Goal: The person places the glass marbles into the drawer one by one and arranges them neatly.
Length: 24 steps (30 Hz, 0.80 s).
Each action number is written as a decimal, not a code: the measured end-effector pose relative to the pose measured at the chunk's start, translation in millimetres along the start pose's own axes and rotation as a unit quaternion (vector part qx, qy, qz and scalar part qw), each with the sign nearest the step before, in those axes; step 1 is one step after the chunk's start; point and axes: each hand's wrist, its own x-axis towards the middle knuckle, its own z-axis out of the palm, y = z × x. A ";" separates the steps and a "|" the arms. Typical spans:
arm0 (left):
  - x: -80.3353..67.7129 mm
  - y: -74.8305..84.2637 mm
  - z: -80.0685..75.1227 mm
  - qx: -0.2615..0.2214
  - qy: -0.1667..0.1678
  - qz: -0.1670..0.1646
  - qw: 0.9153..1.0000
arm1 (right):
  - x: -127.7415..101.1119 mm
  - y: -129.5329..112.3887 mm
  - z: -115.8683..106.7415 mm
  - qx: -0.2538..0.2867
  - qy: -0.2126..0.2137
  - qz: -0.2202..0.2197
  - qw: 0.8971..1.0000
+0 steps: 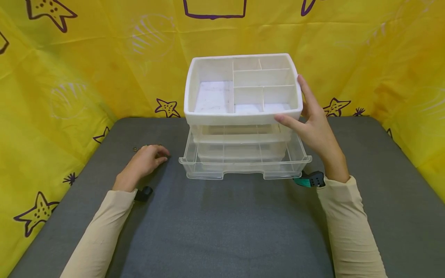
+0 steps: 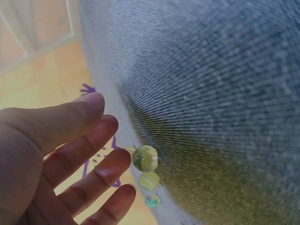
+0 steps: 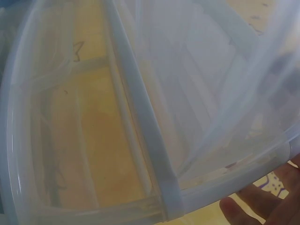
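A white plastic drawer organizer stands in the middle of the head view, its top tray split into several compartments. Below that tray, a clear drawer is pulled out toward me. My right hand holds the top tray's right side, thumb at the front corner and fingers along the side. To the left, my left hand rests low over the table with loosely bent fingers and nothing in its grasp. Just past its fingertips, the left wrist view shows a clear greenish marble, a paler marble and a small teal marble.
A grey cloth covers the table. Yellow fabric with purple starfish drawings hangs behind and along both sides. One tiny brownish round thing lies on the table behind the left hand.
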 end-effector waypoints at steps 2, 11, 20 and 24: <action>-0.1 0.7 -1.1 -0.003 0.006 -0.003 1.000 | 0.0 0.0 -0.1 -0.001 0.000 0.000 1.000; -1.9 6.7 -5.0 -0.021 0.021 -0.001 1.000 | -0.7 -0.7 0.1 0.003 -0.002 0.008 1.000; -3.9 13.6 -10.2 -0.040 0.049 0.017 0.998 | -0.3 -0.8 0.3 0.002 0.000 0.004 1.000; -4.0 15.7 -11.8 -0.044 0.053 0.014 0.998 | -0.3 -0.6 0.3 0.001 0.002 0.004 1.000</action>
